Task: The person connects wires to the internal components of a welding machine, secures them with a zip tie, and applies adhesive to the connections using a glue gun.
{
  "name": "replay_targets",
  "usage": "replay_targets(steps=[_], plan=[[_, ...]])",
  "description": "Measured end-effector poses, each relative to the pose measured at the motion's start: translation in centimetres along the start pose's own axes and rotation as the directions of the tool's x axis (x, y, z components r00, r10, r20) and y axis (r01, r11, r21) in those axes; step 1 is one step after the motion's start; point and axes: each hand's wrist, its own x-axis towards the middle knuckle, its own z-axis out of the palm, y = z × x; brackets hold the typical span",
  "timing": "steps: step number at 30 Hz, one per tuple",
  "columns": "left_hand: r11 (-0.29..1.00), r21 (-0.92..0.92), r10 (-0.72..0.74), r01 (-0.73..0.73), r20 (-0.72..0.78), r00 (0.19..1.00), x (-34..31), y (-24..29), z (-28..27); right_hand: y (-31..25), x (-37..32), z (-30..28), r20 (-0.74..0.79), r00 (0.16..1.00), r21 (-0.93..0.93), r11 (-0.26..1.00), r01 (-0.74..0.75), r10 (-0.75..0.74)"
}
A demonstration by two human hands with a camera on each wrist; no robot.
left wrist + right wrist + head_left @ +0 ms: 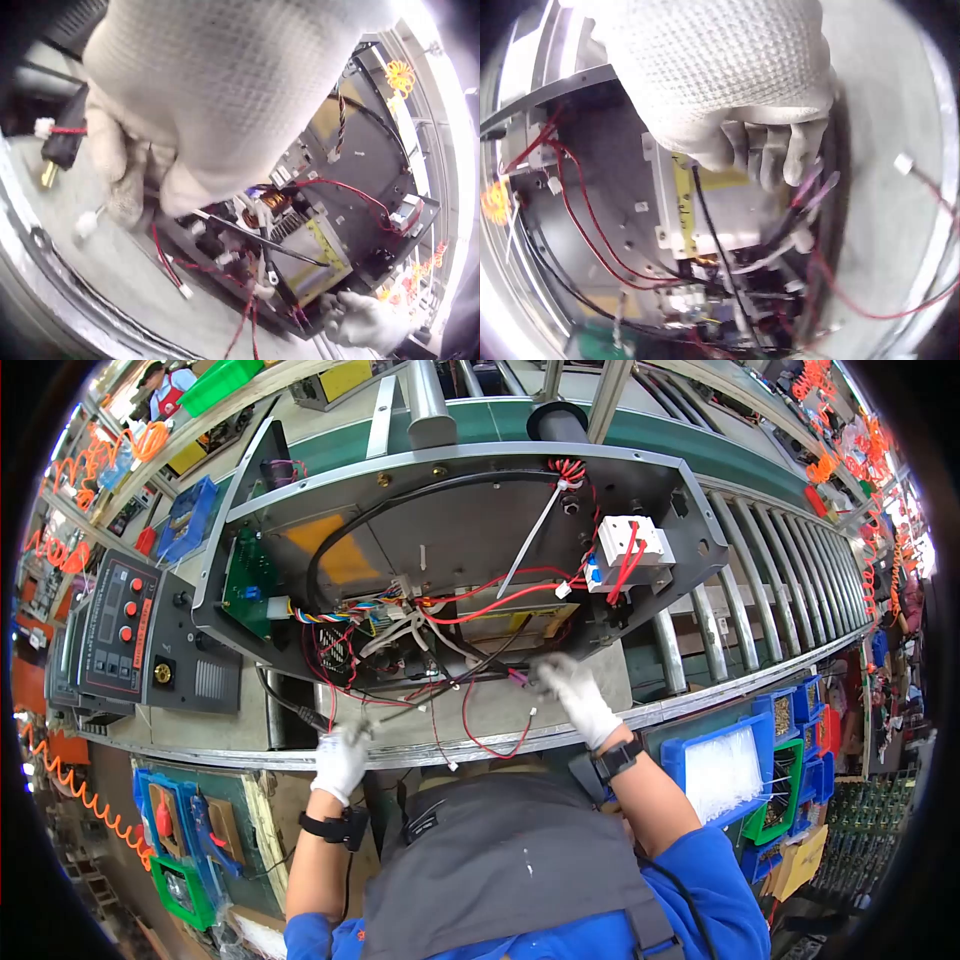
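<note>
A long black cable tie (262,241) extends from my left hand (217,82), whose thumb and fingers pinch it; its far tip reaches over the wiring. In the head view, my left hand (342,762) is at the front edge of an open grey metal housing (450,510). My right hand (580,700) hovers at the housing's front right corner. Loosely bent fingers (769,161) show there, with nothing visible in them, beside purple-sleeved wire ends (821,187). Red wires (500,610), a white block (632,542) and a green board (250,580) are inside the housing.
A grey control unit (125,635) with red knobs stands left. Metal rollers (770,580) run to the right. Blue bins (765,735) and a green bin (785,790) sit at lower right. Loose red wires with white connectors (453,766) hang over the front edge.
</note>
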Motion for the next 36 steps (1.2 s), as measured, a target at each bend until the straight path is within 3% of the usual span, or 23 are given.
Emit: replay_targets(steps=[1,2,3,4,5,6,10,13,14,15,16,17,19,22,24,25,27,28,30,31,33,34,36], plan=[[0.998,-0.023,-0.058,0.055,-0.146,0.988,0.5,-0.4,-0.2,0.3,-0.5,-0.2,0.089,0.990,-0.253,0.964,-0.087,0.113],[0.998,-0.027,-0.058,0.054,-0.143,0.988,0.8,0.1,0.1,1.7,-1.5,0.1,0.190,0.977,-0.378,0.926,-0.013,0.091],[0.995,0.007,0.093,-0.097,-0.366,0.926,1.1,2.5,-0.5,3.1,-2.4,0.8,0.294,0.952,-0.483,0.872,0.073,0.084],[0.969,0.078,0.236,-0.233,-0.562,0.793,1.1,4.6,-0.9,3.1,-3.2,2.0,0.371,0.927,-0.722,0.645,0.252,0.053],[0.975,-0.077,0.151,-0.206,-0.447,0.882,0.6,6.1,-1.0,3.0,-3.9,3.2,0.452,0.891,-0.849,0.332,0.412,0.051],[0.964,-0.071,0.204,-0.257,-0.425,0.882,0.6,7.3,-0.6,3.3,-4.2,3.8,0.483,0.875,-0.860,0.207,0.466,0.039],[0.889,-0.089,0.442,-0.448,-0.087,0.893,0.8,10.9,0.9,4.6,-3.0,4.1,0.563,0.823,-0.826,0.038,0.562,0.078],[0.852,-0.131,0.523,-0.506,0.191,0.831,0.7,12.9,2.8,2.7,-3.0,3.0,0.474,0.878,-0.876,0.130,0.464,0.062],[0.865,-0.041,0.480,-0.500,0.361,0.800,0.9,13.1,3.6,2.1,-3.1,2.0,0.419,0.906,-0.845,0.340,0.412,-0.059],[0.867,-0.039,0.476,-0.496,0.358,0.803,0.9,13.0,4.1,1.8,-3.2,0.9,0.274,0.941,-0.825,0.454,0.335,-0.197],[0.868,-0.037,0.469,-0.495,0.392,0.791,1.0,12.8,4.6,1.2,-2.9,-0.1,0.119,0.976,-0.840,0.506,0.197,-0.182],[0.868,-0.037,0.462,-0.496,0.426,0.778,0.9,12.8,4.8,-0.1,-2.7,-1.1,-0.067,0.997,-0.478,0.879,0.008,-0.045],[0.888,0.015,0.405,-0.460,0.451,0.796,1.0,12.8,5.0,-3.1,-2.4,-2.7,-0.132,0.991,-0.056,0.998,-0.025,0.017],[0.880,-0.011,0.446,-0.475,0.361,0.819,1.6,12.7,5.2,-2.8,-3.1,-1.5,-0.180,0.981,0.194,0.975,0.108,-0.073],[0.963,-0.071,0.263,-0.259,0.457,0.850,2.7,13.9,4.2,-2.6,-4.2,-0.8,-0.166,0.977,0.145,0.977,0.155,-0.130],[0.960,-0.075,0.272,-0.268,0.456,0.847,3.2,14.3,4.2,-2.4,-4.7,-0.8,-0.104,0.990,0.070,0.992,0.107,-0.099],[0.894,-0.213,0.395,-0.395,-0.041,0.918,4.2,14.8,4.7,-2.0,-5.9,-0.6,-0.046,0.997,-0.085,0.995,-0.061,0.057],[0.889,-0.219,0.404,-0.403,-0.042,0.914,5.1,15.2,5.5,-1.3,-6.3,-0.8,-0.013,0.995,-0.108,0.989,-0.099,0.098],[0.755,0.018,0.648,-0.656,-0.174,0.741,7.1,16.4,7.5,1.3,-6.6,-1.2,0.021,0.987,-0.084,0.984,-0.156,0.159],[0.751,0.017,0.651,-0.660,-0.184,0.736,7.8,17.1,7.9,2.9,-6.6,-1.3,0.022,0.985,-0.034,0.984,-0.173,0.174],[0.783,0.383,0.456,-0.490,0.183,0.871,9.6,19.0,8.3,4.1,-6.4,-1.1,-0.042,0.938,0.202,0.922,-0.330,0.345],[0.839,0.433,0.303,-0.331,0.135,0.943,10.6,19.9,8.5,4.3,-5.8,-1.0,-0.046,0.936,0.292,0.900,-0.323,0.350],[0.839,0.382,0.424,-0.387,-0.013,0.906,10.9,19.7,6.8,4.7,-5.1,-0.7,-0.049,0.931,0.387,0.866,-0.315,0.361]])
